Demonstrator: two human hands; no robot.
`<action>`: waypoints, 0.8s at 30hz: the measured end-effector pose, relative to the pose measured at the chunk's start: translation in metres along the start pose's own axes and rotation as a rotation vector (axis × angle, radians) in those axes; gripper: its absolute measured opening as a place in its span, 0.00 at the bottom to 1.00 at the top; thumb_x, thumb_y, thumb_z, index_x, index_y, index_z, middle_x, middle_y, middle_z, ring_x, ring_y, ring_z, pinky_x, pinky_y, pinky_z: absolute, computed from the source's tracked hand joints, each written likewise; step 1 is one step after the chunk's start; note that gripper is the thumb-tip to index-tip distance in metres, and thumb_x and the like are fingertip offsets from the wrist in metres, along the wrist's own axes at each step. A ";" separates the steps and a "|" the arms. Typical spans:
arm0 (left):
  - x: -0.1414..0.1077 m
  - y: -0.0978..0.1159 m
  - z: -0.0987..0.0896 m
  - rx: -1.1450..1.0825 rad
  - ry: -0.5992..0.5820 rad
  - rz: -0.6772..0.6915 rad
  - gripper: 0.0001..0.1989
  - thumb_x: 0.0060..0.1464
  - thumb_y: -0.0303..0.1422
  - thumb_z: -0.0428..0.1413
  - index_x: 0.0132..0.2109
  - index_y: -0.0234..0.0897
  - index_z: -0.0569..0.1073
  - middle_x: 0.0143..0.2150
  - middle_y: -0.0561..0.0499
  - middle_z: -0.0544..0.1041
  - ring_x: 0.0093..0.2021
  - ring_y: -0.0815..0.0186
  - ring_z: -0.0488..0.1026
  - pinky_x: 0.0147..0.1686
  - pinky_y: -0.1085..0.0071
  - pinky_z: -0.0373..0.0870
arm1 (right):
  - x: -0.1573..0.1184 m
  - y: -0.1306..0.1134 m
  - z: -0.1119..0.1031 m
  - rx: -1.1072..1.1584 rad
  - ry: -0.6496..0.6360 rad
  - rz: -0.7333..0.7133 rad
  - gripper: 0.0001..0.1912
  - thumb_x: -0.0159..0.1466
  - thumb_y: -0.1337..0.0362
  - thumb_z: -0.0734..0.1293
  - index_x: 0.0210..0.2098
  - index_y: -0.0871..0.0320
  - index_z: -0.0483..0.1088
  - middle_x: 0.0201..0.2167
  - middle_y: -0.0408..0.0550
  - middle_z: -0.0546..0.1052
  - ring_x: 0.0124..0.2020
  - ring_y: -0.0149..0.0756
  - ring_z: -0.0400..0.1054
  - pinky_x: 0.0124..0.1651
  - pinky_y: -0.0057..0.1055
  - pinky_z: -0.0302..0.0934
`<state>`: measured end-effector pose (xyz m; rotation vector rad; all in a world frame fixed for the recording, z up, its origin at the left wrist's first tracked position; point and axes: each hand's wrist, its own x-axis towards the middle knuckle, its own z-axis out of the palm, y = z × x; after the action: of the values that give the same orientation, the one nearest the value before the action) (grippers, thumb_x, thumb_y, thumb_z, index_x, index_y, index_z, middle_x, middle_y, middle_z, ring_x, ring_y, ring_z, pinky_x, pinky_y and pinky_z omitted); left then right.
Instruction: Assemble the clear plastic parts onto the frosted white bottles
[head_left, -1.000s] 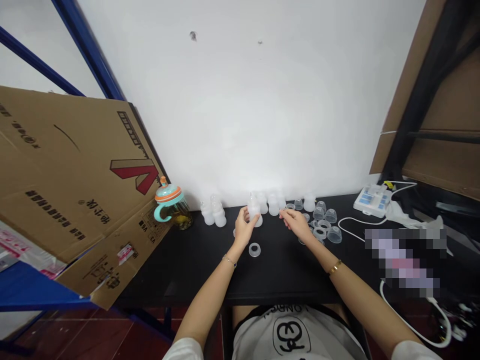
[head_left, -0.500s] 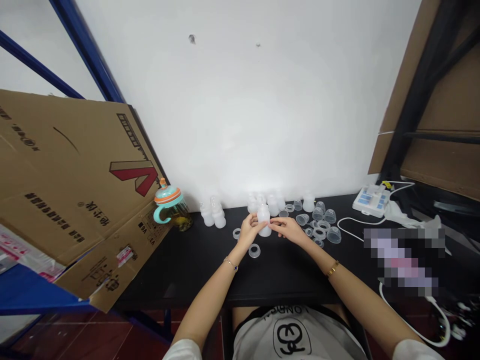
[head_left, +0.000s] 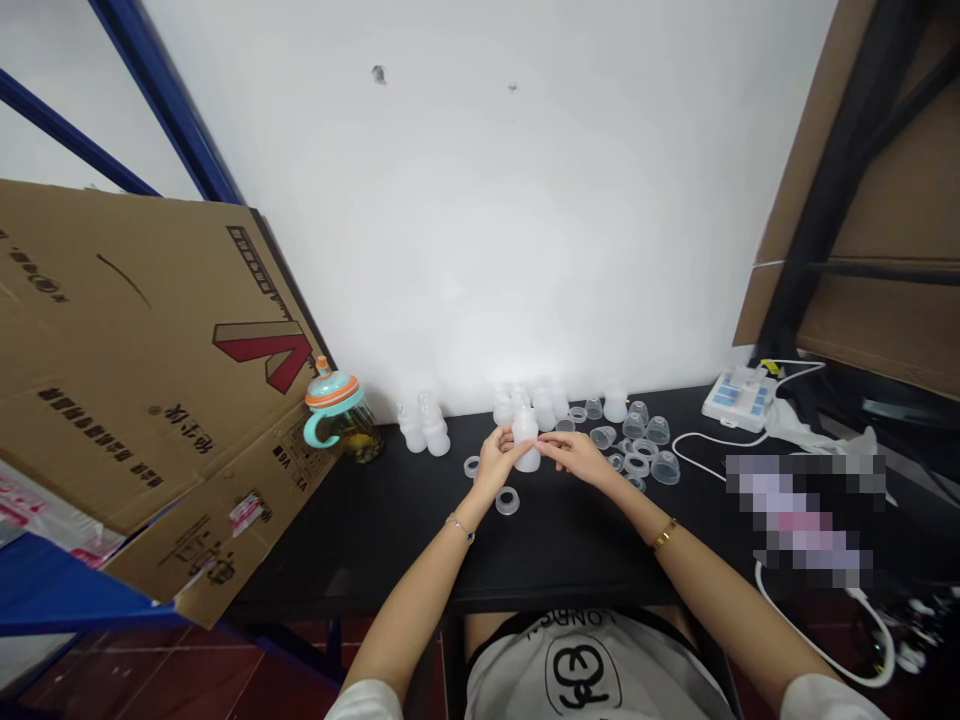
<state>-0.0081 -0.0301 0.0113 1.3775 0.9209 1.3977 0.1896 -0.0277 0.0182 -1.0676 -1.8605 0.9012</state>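
A frosted white plastic bottle [head_left: 526,445] stands between my hands over the black table [head_left: 360,540]. My left hand [head_left: 495,460] grips it from the left, and the fingertips of my right hand [head_left: 574,455] press against it from the right. Just below my left hand lie a frosted silicone ring [head_left: 508,501] and a second ring [head_left: 472,467]. Several similar bottles [head_left: 544,408] stand behind my hands. Transparent plastic cups [head_left: 645,438] and more rings lie to the right of my right hand.
A mug with a teal handle [head_left: 337,412] and a group of bottles [head_left: 422,428] stand at the back left. A large cardboard sheet [head_left: 150,390] leans in from the left. A white device [head_left: 739,398] with a cable sits at the back right, beside a pixelated patch.
The bottle has moved from my left hand's fingers toward the middle and lower, and my right hand has closed in to hold it too. The ring near my left wrist now shows.
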 end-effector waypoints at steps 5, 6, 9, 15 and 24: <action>0.000 0.000 0.001 0.020 0.025 -0.010 0.22 0.44 0.41 0.71 0.42 0.34 0.75 0.42 0.42 0.83 0.39 0.60 0.80 0.40 0.67 0.74 | 0.002 -0.001 -0.024 -0.276 0.296 0.023 0.20 0.67 0.50 0.64 0.43 0.55 0.81 0.36 0.48 0.83 0.31 0.39 0.75 0.38 0.32 0.66; -0.001 0.000 0.001 0.022 0.024 -0.012 0.22 0.44 0.41 0.71 0.42 0.35 0.75 0.43 0.42 0.83 0.39 0.60 0.80 0.41 0.67 0.74 | 0.003 0.001 -0.030 -0.383 0.370 0.055 0.18 0.67 0.52 0.64 0.43 0.54 0.81 0.37 0.48 0.83 0.35 0.42 0.75 0.40 0.33 0.66; -0.002 0.001 0.001 0.028 0.022 -0.012 0.22 0.44 0.41 0.71 0.42 0.35 0.76 0.43 0.42 0.83 0.40 0.60 0.81 0.42 0.66 0.75 | 0.006 0.010 -0.045 -0.597 0.465 0.138 0.17 0.69 0.57 0.62 0.48 0.55 0.80 0.46 0.52 0.82 0.45 0.46 0.75 0.47 0.35 0.65; 0.000 -0.001 0.001 0.057 0.028 -0.008 0.22 0.44 0.41 0.72 0.43 0.35 0.76 0.42 0.43 0.83 0.40 0.59 0.81 0.42 0.65 0.76 | 0.008 0.027 -0.056 -0.853 0.357 0.278 0.22 0.70 0.67 0.56 0.56 0.60 0.75 0.52 0.58 0.79 0.53 0.48 0.72 0.55 0.38 0.61; 0.001 -0.005 -0.001 0.116 0.029 0.013 0.24 0.43 0.40 0.72 0.44 0.34 0.76 0.43 0.42 0.82 0.41 0.59 0.81 0.43 0.64 0.77 | 0.006 0.030 -0.065 -0.842 0.265 0.472 0.19 0.72 0.65 0.56 0.51 0.61 0.76 0.47 0.65 0.79 0.49 0.53 0.74 0.49 0.40 0.62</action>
<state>-0.0086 -0.0275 0.0065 1.4551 1.0278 1.3957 0.2551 0.0016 0.0228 -2.0820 -1.8033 0.1459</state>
